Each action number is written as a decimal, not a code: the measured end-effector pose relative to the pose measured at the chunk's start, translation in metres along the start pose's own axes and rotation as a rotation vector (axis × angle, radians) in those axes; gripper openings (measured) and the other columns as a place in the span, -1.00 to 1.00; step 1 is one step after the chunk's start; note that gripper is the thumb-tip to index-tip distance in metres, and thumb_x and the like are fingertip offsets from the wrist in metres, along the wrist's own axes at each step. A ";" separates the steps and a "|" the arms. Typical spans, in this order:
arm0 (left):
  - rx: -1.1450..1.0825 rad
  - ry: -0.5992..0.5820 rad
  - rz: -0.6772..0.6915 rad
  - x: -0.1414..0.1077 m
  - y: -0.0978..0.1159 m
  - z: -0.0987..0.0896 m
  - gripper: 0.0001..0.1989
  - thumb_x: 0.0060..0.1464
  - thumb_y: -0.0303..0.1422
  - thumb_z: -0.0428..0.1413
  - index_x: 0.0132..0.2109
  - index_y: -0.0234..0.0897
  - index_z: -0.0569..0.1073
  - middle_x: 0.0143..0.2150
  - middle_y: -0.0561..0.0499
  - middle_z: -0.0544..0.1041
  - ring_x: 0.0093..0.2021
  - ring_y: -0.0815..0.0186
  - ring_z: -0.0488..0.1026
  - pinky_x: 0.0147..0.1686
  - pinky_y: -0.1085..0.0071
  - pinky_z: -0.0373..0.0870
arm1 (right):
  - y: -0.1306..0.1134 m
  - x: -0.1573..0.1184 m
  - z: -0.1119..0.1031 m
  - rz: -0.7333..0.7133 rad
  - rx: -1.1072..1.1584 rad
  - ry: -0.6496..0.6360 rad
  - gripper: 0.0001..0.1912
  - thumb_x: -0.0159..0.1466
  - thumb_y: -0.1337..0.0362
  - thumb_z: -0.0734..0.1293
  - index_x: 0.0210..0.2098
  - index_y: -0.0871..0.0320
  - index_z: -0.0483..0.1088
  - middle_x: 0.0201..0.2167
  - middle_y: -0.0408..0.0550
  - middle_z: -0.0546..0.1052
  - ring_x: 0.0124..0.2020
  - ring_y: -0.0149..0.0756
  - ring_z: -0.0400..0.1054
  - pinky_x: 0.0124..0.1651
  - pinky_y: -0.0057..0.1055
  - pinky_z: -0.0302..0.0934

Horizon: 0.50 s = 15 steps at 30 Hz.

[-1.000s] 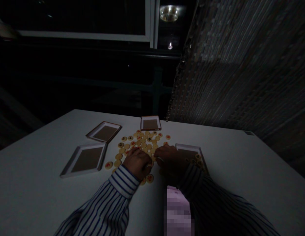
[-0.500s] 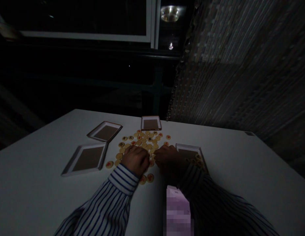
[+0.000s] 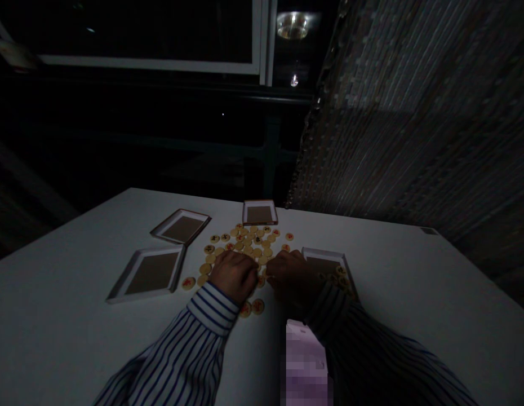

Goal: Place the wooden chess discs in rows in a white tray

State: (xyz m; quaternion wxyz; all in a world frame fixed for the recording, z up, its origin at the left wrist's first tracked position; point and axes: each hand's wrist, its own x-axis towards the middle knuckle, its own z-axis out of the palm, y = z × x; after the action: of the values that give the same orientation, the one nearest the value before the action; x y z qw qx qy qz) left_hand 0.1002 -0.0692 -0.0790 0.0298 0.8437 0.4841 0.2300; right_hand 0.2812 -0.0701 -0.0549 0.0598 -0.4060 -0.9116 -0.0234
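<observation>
Round wooden xiangqi pieces (image 3: pixel 247 250) lie scattered over the white table, some showing red or black characters and many blank side up. My left hand (image 3: pixel 233 275) rests among them with its fingers curled closed; whatever it may hold is hidden. Just to its right, my right hand (image 3: pixel 291 277) is also closed, fingers curled down by the pieces, and its grip cannot be made out in the shadow. Two red-marked pieces (image 3: pixel 257 306) sit near my left wrist. Beside my right hand, an open box tray (image 3: pixel 325 260) holds several pieces, partly hidden by my sleeve.
Two open shallow trays, a nearer one (image 3: pixel 114 294) and a farther one (image 3: pixel 160 232), lie at left. Another small tray (image 3: pixel 260 223) stands at the table's back edge. A pinkish, pixelated object (image 3: pixel 306 361) is below my right wrist. A strand curtain (image 3: pixel 397 124) hangs at right.
</observation>
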 end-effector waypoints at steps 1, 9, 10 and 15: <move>-0.003 0.001 0.003 0.000 0.000 0.000 -0.79 0.00 -0.37 -0.03 -0.25 -0.22 0.47 -0.25 -0.03 0.52 -0.18 0.21 0.38 -0.06 0.16 0.14 | 0.000 0.000 -0.001 0.002 -0.004 -0.003 -0.85 0.18 0.31 0.19 -0.31 0.17 0.37 -0.33 -0.01 0.48 -0.19 -0.24 0.21 -0.22 -0.32 -0.08; -0.025 0.044 0.018 -0.001 0.003 0.001 -0.77 -0.01 -0.40 -0.02 -0.19 -0.24 0.43 -0.23 -0.04 0.51 -0.19 0.21 0.38 -0.11 0.19 0.22 | 0.002 0.004 0.002 0.121 0.094 0.054 -0.83 0.20 0.26 0.20 -0.27 0.13 0.39 -0.30 -0.05 0.50 -0.17 -0.24 0.25 -0.18 -0.32 -0.01; -0.025 0.059 0.017 0.000 0.003 0.002 -0.77 -0.02 -0.40 -0.02 -0.18 -0.25 0.43 -0.23 -0.04 0.51 -0.19 0.20 0.38 -0.12 0.19 0.23 | 0.003 0.005 0.003 0.157 0.142 0.090 -0.82 0.20 0.24 0.20 -0.26 0.12 0.38 -0.30 -0.06 0.50 -0.17 -0.25 0.26 -0.17 -0.33 0.01; -0.029 0.146 0.021 0.000 0.005 0.005 -0.74 -0.03 -0.35 0.03 -0.14 -0.29 0.39 -0.23 -0.08 0.51 -0.19 0.19 0.39 -0.15 0.21 0.27 | 0.005 0.008 0.004 0.290 0.461 0.257 -0.84 0.14 0.25 0.25 -0.29 0.13 0.39 -0.37 -0.08 0.50 -0.26 -0.32 0.33 -0.19 -0.39 0.13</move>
State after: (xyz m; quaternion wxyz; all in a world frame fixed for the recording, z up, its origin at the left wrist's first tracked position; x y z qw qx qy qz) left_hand 0.1063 -0.0707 -0.0824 0.0042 0.8291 0.4727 0.2984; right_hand 0.2794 -0.0606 -0.0579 0.2681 -0.5015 -0.8103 0.1417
